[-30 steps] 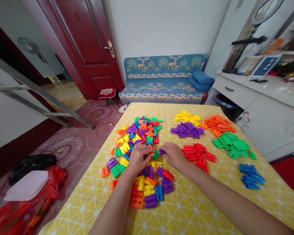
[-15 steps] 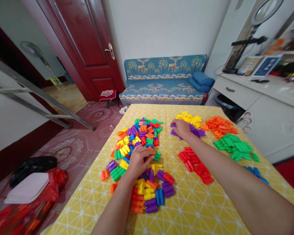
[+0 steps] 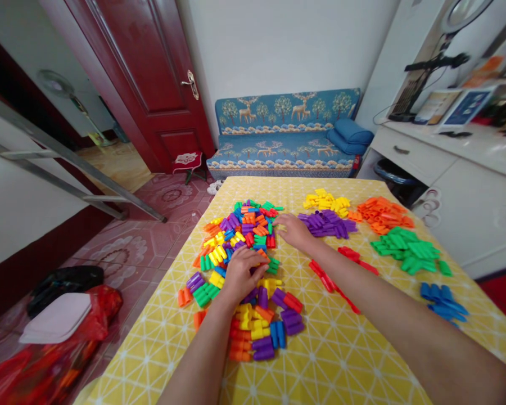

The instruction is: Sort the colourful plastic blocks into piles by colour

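Sofa: far side, blue cover (image 3: 274,144) patterned with deer and trees.
Table: yellow cloth (image 3: 312,365) crossed by white lines making triangles.
Mixed blocks: multicoloured heap (image 3: 248,228) on the left, smooth plastic-looking ribbed pieces, many shaped like joined tubes.
Far-right piles: orange (image 3: 383,215), purple (image 3: 326,224) and yellow (image 3: 325,201), each one colour.
Right-side piles: green (image 3: 406,250), with blue (image 3: 442,302) nearer; red pieces (image 3: 322,277) partly hidden under the right forearm.
Blue panel (image 3: 466,107): on the white cabinet (image 3: 430,143), far right; white marks too small to read.
Left hand (image 3: 241,274): fingers curved over the heap's near part; grip cannot be told.
Right hand (image 3: 294,232): fingers bent down at the heap's right edge, left of the purple pile; whether it holds anything cannot be told.
Orange block (image 3: 262,256): just beside the left fingertips.
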### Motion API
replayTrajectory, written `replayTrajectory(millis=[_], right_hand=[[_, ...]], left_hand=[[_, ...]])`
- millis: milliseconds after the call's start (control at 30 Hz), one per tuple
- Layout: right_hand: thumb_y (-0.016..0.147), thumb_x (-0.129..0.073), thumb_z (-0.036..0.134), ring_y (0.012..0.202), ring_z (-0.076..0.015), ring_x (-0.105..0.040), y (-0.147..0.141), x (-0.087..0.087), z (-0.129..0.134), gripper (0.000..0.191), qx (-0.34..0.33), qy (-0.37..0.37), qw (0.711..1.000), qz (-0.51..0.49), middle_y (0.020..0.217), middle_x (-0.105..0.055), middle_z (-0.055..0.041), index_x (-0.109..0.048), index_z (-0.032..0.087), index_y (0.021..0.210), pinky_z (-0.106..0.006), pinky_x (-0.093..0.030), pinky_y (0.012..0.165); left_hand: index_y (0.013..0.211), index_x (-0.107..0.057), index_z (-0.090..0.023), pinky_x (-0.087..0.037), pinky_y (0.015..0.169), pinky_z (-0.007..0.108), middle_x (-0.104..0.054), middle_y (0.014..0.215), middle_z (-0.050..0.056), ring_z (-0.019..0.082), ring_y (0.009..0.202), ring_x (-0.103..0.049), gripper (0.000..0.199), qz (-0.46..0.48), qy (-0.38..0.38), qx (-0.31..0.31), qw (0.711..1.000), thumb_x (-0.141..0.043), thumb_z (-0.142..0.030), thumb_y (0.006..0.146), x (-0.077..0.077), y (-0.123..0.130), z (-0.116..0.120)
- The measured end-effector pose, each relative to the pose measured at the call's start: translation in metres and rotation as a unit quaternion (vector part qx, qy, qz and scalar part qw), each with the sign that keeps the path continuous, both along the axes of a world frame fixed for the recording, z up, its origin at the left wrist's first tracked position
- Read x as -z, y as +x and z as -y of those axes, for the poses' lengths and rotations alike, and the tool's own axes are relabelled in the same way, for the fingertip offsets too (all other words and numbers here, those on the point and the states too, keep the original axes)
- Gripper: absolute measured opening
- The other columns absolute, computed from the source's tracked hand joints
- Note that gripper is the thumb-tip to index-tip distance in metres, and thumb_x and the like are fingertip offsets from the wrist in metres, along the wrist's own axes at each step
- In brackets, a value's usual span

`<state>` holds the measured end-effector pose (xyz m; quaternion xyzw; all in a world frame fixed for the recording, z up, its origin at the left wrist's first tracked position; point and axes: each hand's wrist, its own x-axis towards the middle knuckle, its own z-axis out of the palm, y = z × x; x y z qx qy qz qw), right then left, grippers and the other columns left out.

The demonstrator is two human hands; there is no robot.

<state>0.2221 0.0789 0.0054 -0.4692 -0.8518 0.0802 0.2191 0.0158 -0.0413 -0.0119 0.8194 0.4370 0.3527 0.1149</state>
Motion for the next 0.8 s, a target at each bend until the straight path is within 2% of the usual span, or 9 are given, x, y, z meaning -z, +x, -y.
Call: replayTrajectory(millis=[67, 133, 233, 333, 467, 633, 700, 800], right_hand=[[0.075, -0.055, 0.005, 0.118, -0.0209, -0.049, -0.019, 0.002, 0.012, 0.045, -0.091, -0.005, 0.996, -0.025, 0.122, -0.063, -0.0037, -0.065, 0.024, 0.115, -0.035, -0.037, 0.101], [0.075, -0.051, 0.002, 0.122, -0.0220, -0.046, -0.034, 0.005, 0.021, 0.051, -0.124, -0.017, 0.992, -0.019, 0.129, -0.058, -0.0059, -0.062, 0.023, 0.121, -0.037, -0.036, 0.102], [0.082, -0.046, 0.006, 0.119, -0.0240, -0.048, -0.046, 0.008, 0.031, 0.044, -0.087, -0.025, 0.996, 0.008, 0.132, -0.054, -0.0094, -0.064, 0.022, 0.119, -0.037, -0.038, 0.099], [0.085, -0.047, 0.012, 0.110, -0.0243, -0.052, -0.047, 0.010, 0.037, 0.036, -0.039, -0.013, 0.999, 0.010, 0.121, -0.059, -0.0084, -0.068, 0.025, 0.111, -0.037, -0.041, 0.094], [0.085, -0.046, 0.013, 0.102, -0.0213, -0.057, -0.040, 0.007, 0.047, 0.029, 0.027, -0.021, 0.996, -0.087, 0.105, -0.066, -0.0059, -0.067, 0.024, 0.101, -0.033, -0.045, 0.090], [0.081, -0.050, 0.016, 0.093, -0.0183, -0.063, -0.006, 0.004, 0.046, 0.025, 0.054, -0.024, 0.968, -0.243, 0.100, -0.070, -0.0021, -0.064, 0.023, 0.099, -0.031, -0.049, 0.084], [0.080, -0.052, 0.020, 0.086, -0.0180, -0.065, 0.022, 0.006, 0.036, 0.025, 0.093, -0.030, 0.958, -0.271, 0.096, -0.070, -0.0033, -0.063, 0.021, 0.103, -0.031, -0.050, 0.080], [0.077, -0.056, 0.025, 0.078, -0.0174, -0.066, 0.079, 0.007, 0.015, 0.027, 0.174, -0.028, 0.942, -0.286, 0.088, -0.070, -0.0050, -0.063, 0.018, 0.102, -0.030, -0.052, 0.073]], left_hand=[[0.091, -0.070, -0.024, -0.042, 0.092, 0.040, -0.072, 0.089, 0.004, 0.018, 0.086, -0.065, 0.011, 0.001, 0.005, 0.001, 1.000, -0.061, -0.027, 0.086, -0.001, 0.000, 0.000], [0.091, -0.070, -0.024, -0.043, 0.091, 0.040, -0.072, 0.088, 0.003, 0.018, 0.085, -0.064, 0.010, 0.001, 0.009, 0.003, 1.000, -0.061, -0.026, 0.086, -0.001, 0.000, 0.000], [0.091, -0.070, -0.024, -0.043, 0.092, 0.040, -0.072, 0.087, 0.003, 0.018, 0.085, -0.064, 0.011, -0.003, 0.010, 0.005, 1.000, -0.061, -0.026, 0.086, -0.001, 0.000, -0.001], [0.089, -0.071, -0.024, -0.043, 0.091, 0.041, -0.072, 0.086, 0.004, 0.019, 0.084, -0.065, 0.011, -0.008, 0.010, 0.006, 1.000, -0.060, -0.027, 0.087, -0.001, 0.000, -0.002], [0.089, -0.071, -0.024, -0.044, 0.089, 0.040, -0.073, 0.086, 0.004, 0.019, 0.083, -0.065, 0.012, -0.006, 0.012, 0.004, 1.000, -0.060, -0.027, 0.086, -0.002, 0.000, -0.001], [0.089, -0.071, -0.024, -0.044, 0.090, 0.041, -0.073, 0.088, 0.004, 0.019, 0.084, -0.064, 0.011, -0.005, 0.009, -0.003, 1.000, -0.061, -0.027, 0.086, -0.003, 0.001, 0.001], [0.089, -0.071, -0.024, -0.043, 0.092, 0.042, -0.073, 0.089, 0.004, 0.019, 0.085, -0.065, 0.012, -0.006, 0.006, -0.004, 1.000, -0.060, -0.028, 0.087, -0.003, 0.000, 0.001], [0.089, -0.071, -0.024, -0.043, 0.093, 0.042, -0.073, 0.089, 0.004, 0.019, 0.086, -0.065, 0.012, -0.008, 0.003, -0.002, 1.000, -0.060, -0.028, 0.087, -0.003, 0.000, 0.000]])
